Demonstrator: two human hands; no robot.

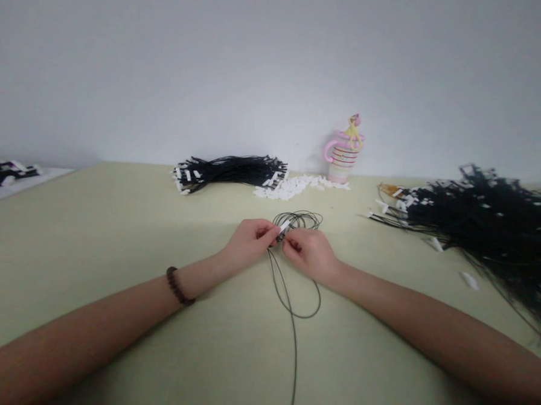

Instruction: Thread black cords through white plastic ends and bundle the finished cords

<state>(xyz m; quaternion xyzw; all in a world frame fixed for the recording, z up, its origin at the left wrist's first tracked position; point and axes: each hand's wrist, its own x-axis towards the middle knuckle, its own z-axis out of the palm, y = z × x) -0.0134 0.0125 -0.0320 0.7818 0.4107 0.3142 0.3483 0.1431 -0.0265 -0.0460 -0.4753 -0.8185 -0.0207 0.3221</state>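
My left hand (253,238) is closed, thumb and forefinger pinched on a small white piece (284,227), which looks like a plastic tag or connector. My right hand (313,254) is also closed, its fingertips pinched on the thin black cord beside the white piece. The exact grip is partly hidden by the fingers. Loops of the black cord (305,214) lie just beyond both hands. A looser loop hangs below them, and one strand runs down toward the table's front edge.
At the back lies a bundle of black cords (232,171) with white ends, next to a pile of small white pieces (292,188). A pink striped mug (343,156) stands by the wall. A large heap of black cords (489,221) spreads over the right side of the table (117,222).
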